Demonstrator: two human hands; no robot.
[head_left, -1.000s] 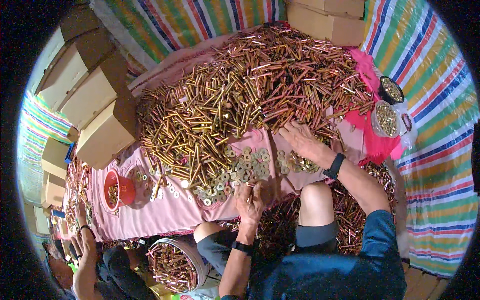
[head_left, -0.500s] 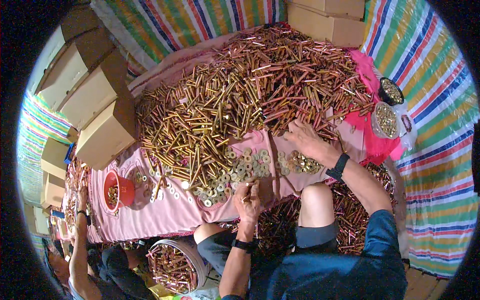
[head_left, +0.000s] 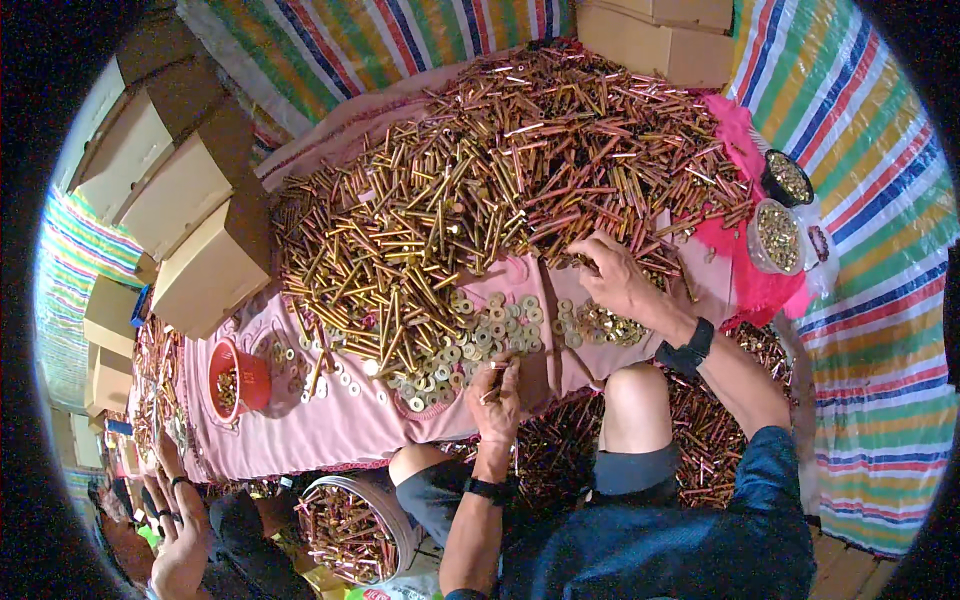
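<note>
My left hand (head_left: 494, 400) is closed around a small metal piece (head_left: 492, 394), at the near edge of a spread of flat round washers (head_left: 440, 375). Most of that piece is hidden by the fingers. Farther right, my right hand (head_left: 622, 287) hovers over the cloth by the pile's near edge, fingers bent inward. Whatever lies between its fingertips is too small to make out. Beyond both hands rises a big heap of brassy bolts (head_left: 400, 245) and reddish metal rods (head_left: 590, 140). Small brass nuts (head_left: 612, 325) lie below my right wrist, beside more washers.
A pink cloth (head_left: 270, 435) covers the work surface. At left stand a red bucket (head_left: 250, 380) and cardboard boxes (head_left: 215, 265). Tubs of small parts (head_left: 775, 238) sit at right. A white bucket of rods (head_left: 345, 530) is beside me, near a co-worker's hand (head_left: 180, 550).
My right hand has lifted slightly and shifted a little right, its fingers still bent. My left hand stays almost still. The co-worker's hand at far left has come down and nearer.
</note>
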